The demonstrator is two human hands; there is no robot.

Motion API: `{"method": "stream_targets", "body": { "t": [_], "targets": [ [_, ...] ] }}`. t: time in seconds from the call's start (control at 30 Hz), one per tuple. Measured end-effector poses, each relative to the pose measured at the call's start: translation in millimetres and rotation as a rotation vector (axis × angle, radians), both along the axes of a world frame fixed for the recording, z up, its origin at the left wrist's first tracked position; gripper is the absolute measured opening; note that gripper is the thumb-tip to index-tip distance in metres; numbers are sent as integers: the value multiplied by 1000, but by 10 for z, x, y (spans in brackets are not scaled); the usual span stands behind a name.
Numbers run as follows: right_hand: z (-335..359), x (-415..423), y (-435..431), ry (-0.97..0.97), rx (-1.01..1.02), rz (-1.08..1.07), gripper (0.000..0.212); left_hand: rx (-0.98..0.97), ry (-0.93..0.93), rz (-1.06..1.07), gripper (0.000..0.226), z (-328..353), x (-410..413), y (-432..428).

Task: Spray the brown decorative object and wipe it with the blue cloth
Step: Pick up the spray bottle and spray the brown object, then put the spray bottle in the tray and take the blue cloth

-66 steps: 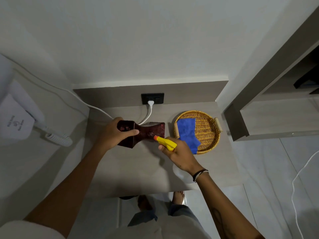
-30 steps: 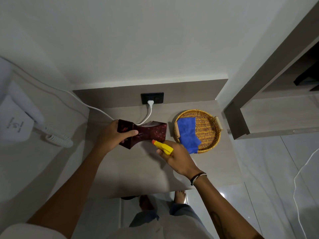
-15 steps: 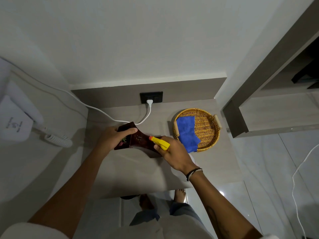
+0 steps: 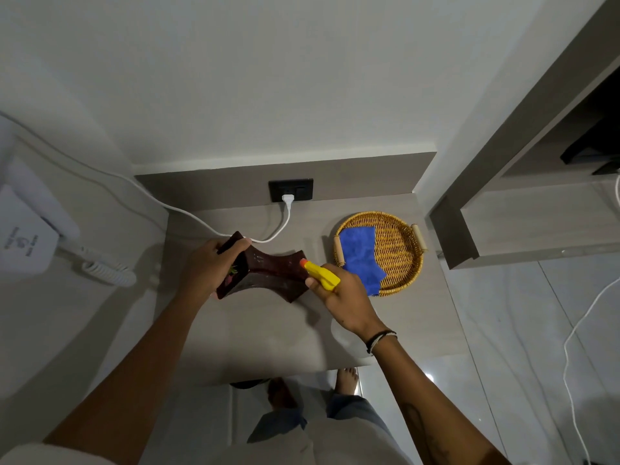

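The brown decorative object (image 4: 268, 273), dark glossy and hourglass-shaped, lies tilted over the grey counter (image 4: 261, 333). My left hand (image 4: 211, 266) grips its left end. My right hand (image 4: 339, 297) holds a spray bottle with a yellow head (image 4: 322, 275) and an orange nozzle that almost touches the object's right end. The bottle's clear body (image 4: 345, 337) shows faintly under my wrist. The blue cloth (image 4: 360, 255) lies in the left part of a round wicker tray (image 4: 402, 253), just right of my right hand.
A white cable (image 4: 201, 219) runs from the black wall socket (image 4: 291, 190) across the counter behind the object. A white wall unit with a coiled cord (image 4: 107, 271) hangs at the left. A grey shelf unit (image 4: 523, 229) stands at the right. My feet show below the counter's front edge.
My left hand has turned the object from nearly upright to tilted flatter, its broad side facing up. The spray nozzle has stayed close to its right end.
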State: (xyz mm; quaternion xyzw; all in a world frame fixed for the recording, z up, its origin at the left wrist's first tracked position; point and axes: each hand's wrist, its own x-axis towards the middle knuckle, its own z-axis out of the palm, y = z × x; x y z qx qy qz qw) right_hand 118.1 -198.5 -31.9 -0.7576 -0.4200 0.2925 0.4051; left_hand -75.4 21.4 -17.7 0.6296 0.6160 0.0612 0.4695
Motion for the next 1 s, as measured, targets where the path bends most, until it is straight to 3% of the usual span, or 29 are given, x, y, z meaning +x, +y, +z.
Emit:
{"method": "stream_targets", "body": {
  "t": [0.1,0.2,0.4,0.63,0.87,1.0],
  "targets": [
    [83,105,-88,58,111,-123,25,32,43,29,73,115,48,-34],
    [173,339,-167,46,197,-252,12,116,117,-15,73,204,152,-76],
    [249,1132,-212,-136,179,-359,36,349,300,-192,75,269,377,-166],
    [76,1703,-57,-312,55,-368,55,452,410,-336,84,334,517,-304],
    [-192,1718,37,-255,-25,-321,60,508,488,-366,86,450,628,-462],
    [-252,1738,7,-147,-10,-424,59,483,520,-384,89,523,675,-511]
  ]
}}
